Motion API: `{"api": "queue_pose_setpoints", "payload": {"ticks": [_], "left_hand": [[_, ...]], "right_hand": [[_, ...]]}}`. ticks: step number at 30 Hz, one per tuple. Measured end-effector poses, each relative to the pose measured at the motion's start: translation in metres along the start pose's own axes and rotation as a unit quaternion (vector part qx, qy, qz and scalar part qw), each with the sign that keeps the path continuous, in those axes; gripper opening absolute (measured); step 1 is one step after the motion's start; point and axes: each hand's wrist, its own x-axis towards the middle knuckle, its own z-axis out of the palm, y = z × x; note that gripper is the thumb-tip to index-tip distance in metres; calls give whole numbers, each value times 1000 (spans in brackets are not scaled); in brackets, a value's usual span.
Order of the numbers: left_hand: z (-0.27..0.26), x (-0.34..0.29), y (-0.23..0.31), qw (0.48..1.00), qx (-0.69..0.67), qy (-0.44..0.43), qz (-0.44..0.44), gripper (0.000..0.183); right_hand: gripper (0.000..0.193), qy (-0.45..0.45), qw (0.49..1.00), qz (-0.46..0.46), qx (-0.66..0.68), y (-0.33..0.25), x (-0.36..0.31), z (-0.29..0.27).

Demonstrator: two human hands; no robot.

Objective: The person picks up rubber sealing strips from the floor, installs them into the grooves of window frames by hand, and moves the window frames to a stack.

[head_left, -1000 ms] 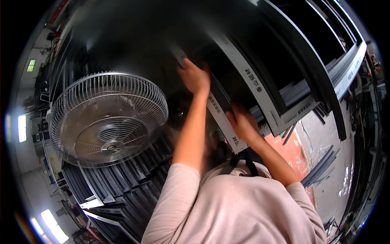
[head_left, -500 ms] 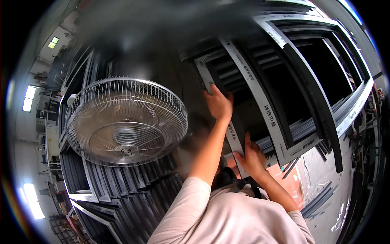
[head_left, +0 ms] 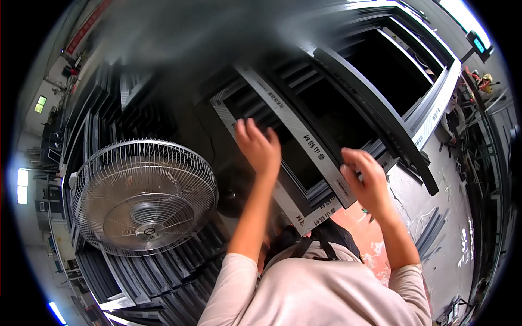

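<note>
Both my hands hover over a rectangular metal frame [head_left: 321, 216], dark with pale protective film on its faces. My left hand [head_left: 259, 151] is open, its fingers apart, above the frame's left rail and opening. My right hand [head_left: 368, 182] is open too, fingers slightly bent, near the rail on the frame's right side; whether it touches is hard to tell. Nothing shows in either hand. More film-covered frames [head_left: 435, 117] are stacked just beyond, to the right. A long curved-looking black profile [head_left: 418, 165] lies along that stack.
On the left stands a large round wire-caged fan [head_left: 144, 198]. Rows of dark frames [head_left: 163, 282] stand behind and below it. Loose dark strips [head_left: 430, 233] lie on the floor at right. A small display [head_left: 478, 44] is at upper right. A dark blur covers the top.
My right hand has come off the near frame's lower part and moved up and right. My left hand has let go of the left rail and shifted left. The view has turned, too.
</note>
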Motion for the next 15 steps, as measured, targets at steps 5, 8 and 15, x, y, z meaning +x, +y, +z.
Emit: {"api": "queue_pose_setpoints", "payload": {"ticks": [5, 8, 15], "left_hand": [[-10, 23, 59, 985, -100, -77, 119, 38], [9, 44, 45, 988, -57, -115, 81, 36], [49, 80, 29, 973, -25, -188, 130, 40]], "right_hand": [[56, -129, 981, 111, -93, 62, 23, 22], [55, -169, 969, 157, -90, 62, 38, 34], [48, -159, 981, 93, -68, 71, 46, 39]]}}
